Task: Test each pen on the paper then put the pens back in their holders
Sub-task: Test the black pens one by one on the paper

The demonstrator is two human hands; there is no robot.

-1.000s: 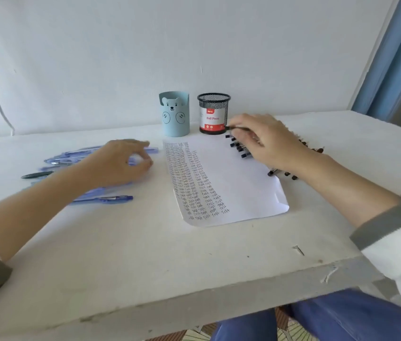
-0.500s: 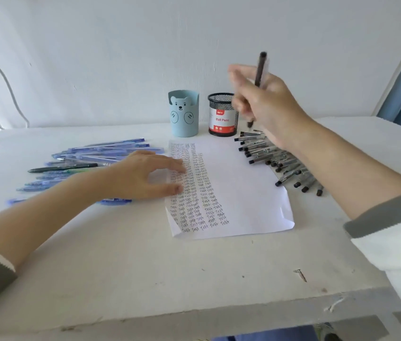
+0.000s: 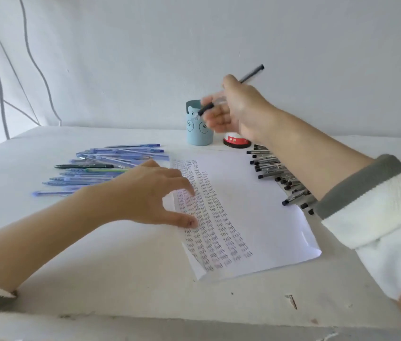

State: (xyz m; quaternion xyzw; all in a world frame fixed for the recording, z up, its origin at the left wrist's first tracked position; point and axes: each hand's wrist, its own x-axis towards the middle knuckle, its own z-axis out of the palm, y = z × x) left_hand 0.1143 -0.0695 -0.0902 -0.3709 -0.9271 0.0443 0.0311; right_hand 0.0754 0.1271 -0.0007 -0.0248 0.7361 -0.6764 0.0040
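Up by the blue holder (image 3: 195,135), the right hand (image 3: 240,110) grips a pen (image 3: 253,73); the left hand (image 3: 150,195), fingers apart, rests on the paper (image 3: 256,212).

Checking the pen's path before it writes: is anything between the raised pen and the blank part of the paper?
Nothing visible. The right hand holds the black pen up in the air; the blank right half of the paper lies bare. The left hand rests only on its written left side.

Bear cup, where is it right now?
Head view: the bear cup stands centre back, behind the paper, just left of the red-labelled holder.
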